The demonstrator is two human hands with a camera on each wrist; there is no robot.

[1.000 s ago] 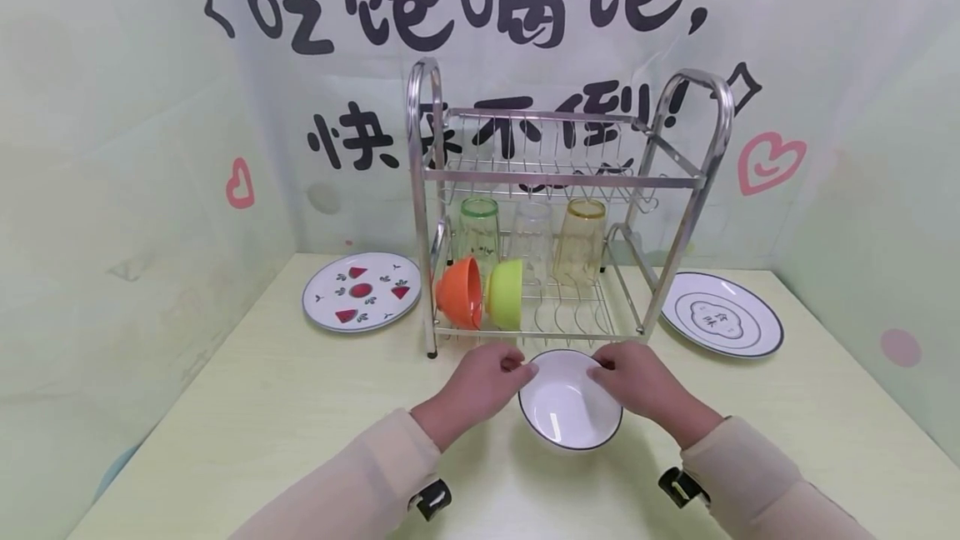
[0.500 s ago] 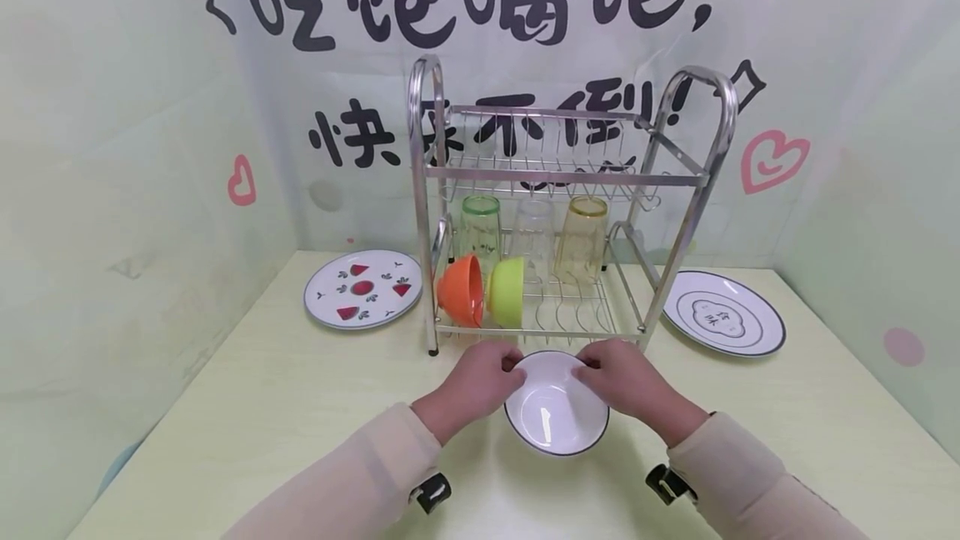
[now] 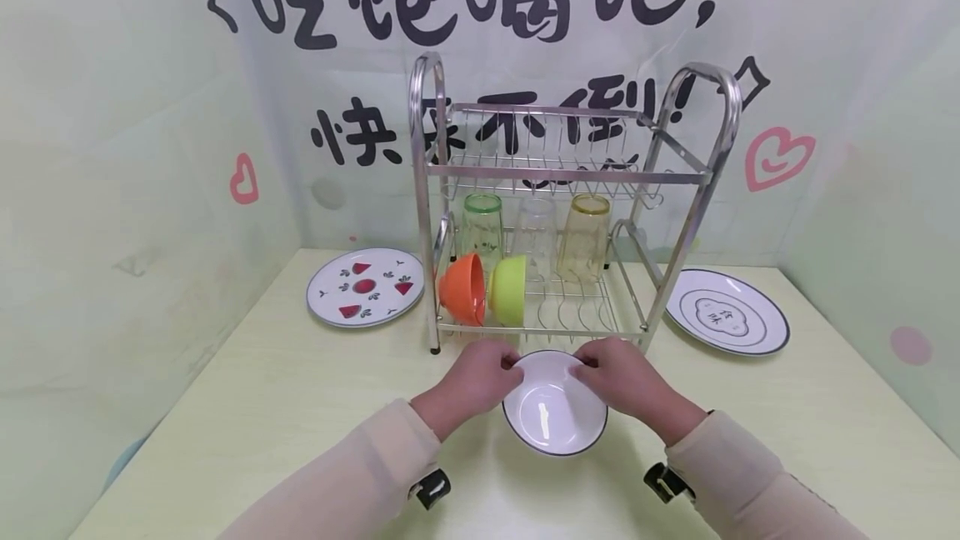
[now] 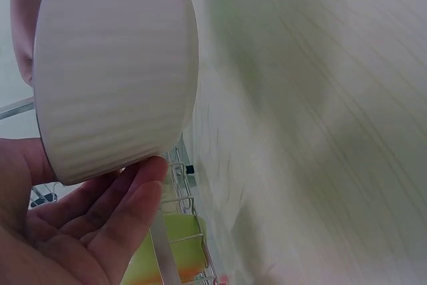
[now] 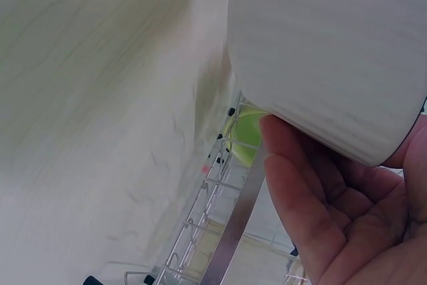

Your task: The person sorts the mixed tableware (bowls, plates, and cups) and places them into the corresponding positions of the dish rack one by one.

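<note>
Pale cloth [image 3: 277, 98] printed with black characters [image 3: 315, 42] hung behind a light desk [image 3: 300, 407]. On the left lay a watermelon-patterned plate [image 3: 365, 287]. Next stood a two-tier metal rack [image 3: 570, 177]; its lower tier carried an orange bowl [image 3: 460, 290] and a lime bowl [image 3: 507, 292] on their sides, with green [image 3: 482, 232], clear [image 3: 535, 232] and amber glasses [image 3: 585, 240] farther back. Near the rack's front, both hands were clamped on a white bowl [image 3: 555, 402] — left hand [image 3: 474, 377] pinching its left rim, right hand [image 3: 624, 377] its right — holding it off the desk, mouth tipped toward the near side. Far right lay a dark-rimmed plate [image 3: 727, 312], partly behind the rack's leg.
</note>
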